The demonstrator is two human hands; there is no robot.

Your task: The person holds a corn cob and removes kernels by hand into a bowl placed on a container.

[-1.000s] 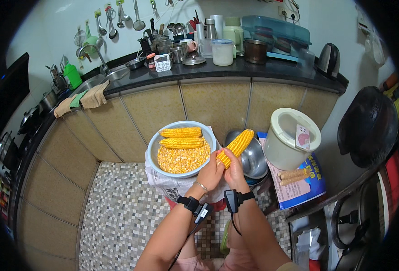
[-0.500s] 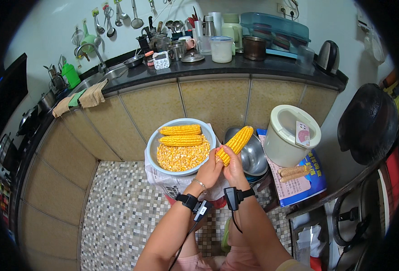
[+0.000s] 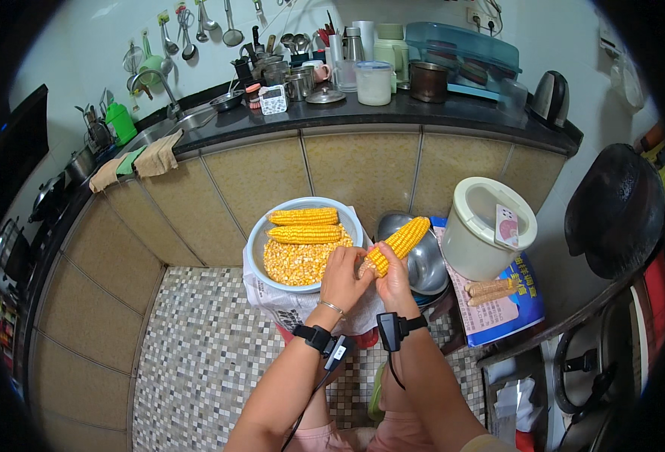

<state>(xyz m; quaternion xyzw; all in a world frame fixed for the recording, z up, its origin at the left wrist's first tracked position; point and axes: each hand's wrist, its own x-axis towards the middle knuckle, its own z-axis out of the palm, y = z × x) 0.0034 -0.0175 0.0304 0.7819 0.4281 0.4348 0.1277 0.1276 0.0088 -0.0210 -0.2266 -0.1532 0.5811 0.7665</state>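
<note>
A yellow corn cob (image 3: pixel 404 239) slants up and to the right from my hands, its lower end between them. My right hand (image 3: pixel 394 286) is closed round the lower part of the cob, thumb along its side. At the cob's lower end, my left hand (image 3: pixel 341 280) has its fingers and thumb bent in on it; the fingertips are partly hidden. Just left of the hands stands a light blue basin (image 3: pixel 252 256). Loose corn kernels (image 3: pixel 291 265) fill its lower part, and two whole corn cobs (image 3: pixel 304 235) lie on top of them.
Metal bowls (image 3: pixel 427 264) sit behind my right hand. To their right are a cream lidded bucket (image 3: pixel 472 241) and stripped cobs (image 3: pixel 490 291) on a blue and pink bag (image 3: pixel 490 324). A dark counter (image 3: pixel 392 117) with kitchenware runs along the back. A black wok (image 3: pixel 611 211) hangs at right.
My left hand has shifted slightly left and up, with its fingers lifted at the cob's lower end. The cob has moved a little right and down in my right hand.
</note>
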